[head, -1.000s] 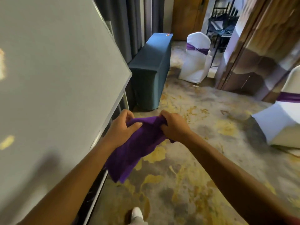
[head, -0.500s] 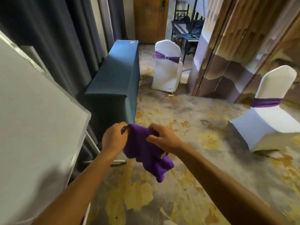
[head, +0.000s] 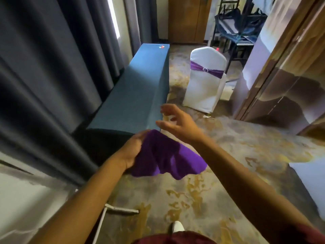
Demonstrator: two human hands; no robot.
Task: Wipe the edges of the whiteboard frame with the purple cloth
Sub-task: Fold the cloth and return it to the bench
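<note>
The purple cloth (head: 165, 155) hangs in mid-air in the middle of the view, draped from my left hand (head: 134, 149), which grips its left side. Just above the cloth's top edge, my right hand (head: 177, 123) is open with fingers spread and holds nothing. Only a corner of the whiteboard (head: 22, 199) shows at the lower left, with its pale frame edge along the top. One white leg of the whiteboard stand (head: 121, 210) rests on the carpet below my left forearm.
A long table in a teal cover (head: 137, 95) runs away from me beside dark curtains (head: 44, 76). A white-covered chair with a purple sash (head: 205, 80) stands beyond it, another chair (head: 309, 182) at the right edge. A wood-panelled wall (head: 284, 76) is on the right; patterned carpet underfoot.
My right hand has let go of the cloth and opened above it; the left hand alone holds it. The view has swung right, so the whiteboard has slid to the lower left.
</note>
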